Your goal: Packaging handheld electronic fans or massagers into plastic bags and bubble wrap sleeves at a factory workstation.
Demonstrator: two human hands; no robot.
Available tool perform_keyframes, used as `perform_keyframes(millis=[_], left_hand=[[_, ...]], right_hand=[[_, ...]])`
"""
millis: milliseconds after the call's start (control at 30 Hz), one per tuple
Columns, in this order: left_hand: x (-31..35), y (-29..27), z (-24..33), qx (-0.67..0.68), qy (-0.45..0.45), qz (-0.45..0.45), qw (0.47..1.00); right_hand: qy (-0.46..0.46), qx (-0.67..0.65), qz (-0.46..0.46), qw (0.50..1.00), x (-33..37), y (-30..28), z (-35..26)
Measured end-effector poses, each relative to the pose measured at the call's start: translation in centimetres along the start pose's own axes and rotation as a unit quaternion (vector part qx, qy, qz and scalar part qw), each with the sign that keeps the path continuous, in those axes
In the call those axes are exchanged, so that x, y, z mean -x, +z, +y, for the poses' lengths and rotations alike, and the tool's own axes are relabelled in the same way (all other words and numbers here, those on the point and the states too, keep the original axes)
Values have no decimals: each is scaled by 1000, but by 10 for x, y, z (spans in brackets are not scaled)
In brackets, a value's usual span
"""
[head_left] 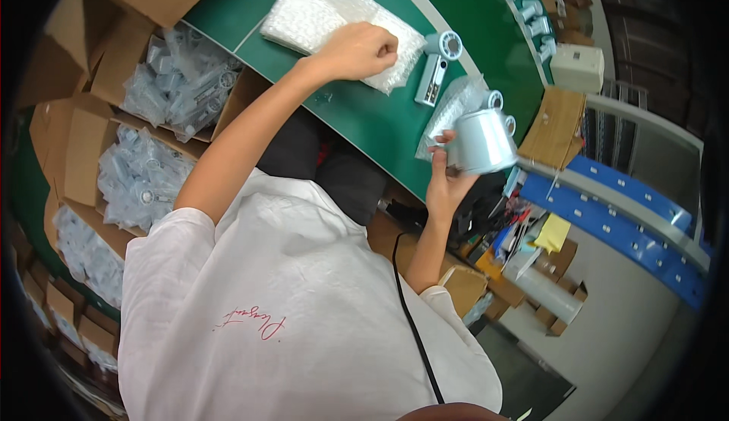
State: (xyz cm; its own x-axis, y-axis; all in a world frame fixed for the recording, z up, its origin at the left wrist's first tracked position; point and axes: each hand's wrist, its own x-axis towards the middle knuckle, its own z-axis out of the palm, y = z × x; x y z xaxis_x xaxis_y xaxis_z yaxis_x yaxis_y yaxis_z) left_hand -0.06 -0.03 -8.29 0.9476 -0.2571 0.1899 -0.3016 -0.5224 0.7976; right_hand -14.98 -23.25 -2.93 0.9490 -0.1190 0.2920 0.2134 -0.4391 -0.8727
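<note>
My left hand rests on a stack of bubble wrap bags, fingers curled closed; what they pinch, if anything, is hidden. In my right hand is a glossy pale blue cup-shaped part with a small ring on its side, tilted above the bench edge. Just behind it, a piece of bubble wrap lies on the green bench, with a pale blue round end showing beside it. Between my hands lies a pale blue handheld device with a round, vented head and an open handle showing inner parts.
Cardboard boxes of bagged pale parts stand left of the green bench. Several pale blue devices line the far side, near a white box and a brown carton. A black cable hangs down my front.
</note>
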Motion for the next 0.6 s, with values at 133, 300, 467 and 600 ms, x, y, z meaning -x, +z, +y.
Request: perform_keyframes(millis=[133,300,467,600], left_hand=[[5,-9,-3,88,22,-24,996],[-6,-7,-15,287,-78,43,954],[-11,-4,-17,323,-60,42,944],[-16,-10,23,124,79,80,986]], right_hand=[[107,-188,-110,970,-42,35,-15],[106,128,-196,966,-54,52,43],[-60,215,-180,958,-58,47,24],[-24,362,-217,906,-68,39,-37]])
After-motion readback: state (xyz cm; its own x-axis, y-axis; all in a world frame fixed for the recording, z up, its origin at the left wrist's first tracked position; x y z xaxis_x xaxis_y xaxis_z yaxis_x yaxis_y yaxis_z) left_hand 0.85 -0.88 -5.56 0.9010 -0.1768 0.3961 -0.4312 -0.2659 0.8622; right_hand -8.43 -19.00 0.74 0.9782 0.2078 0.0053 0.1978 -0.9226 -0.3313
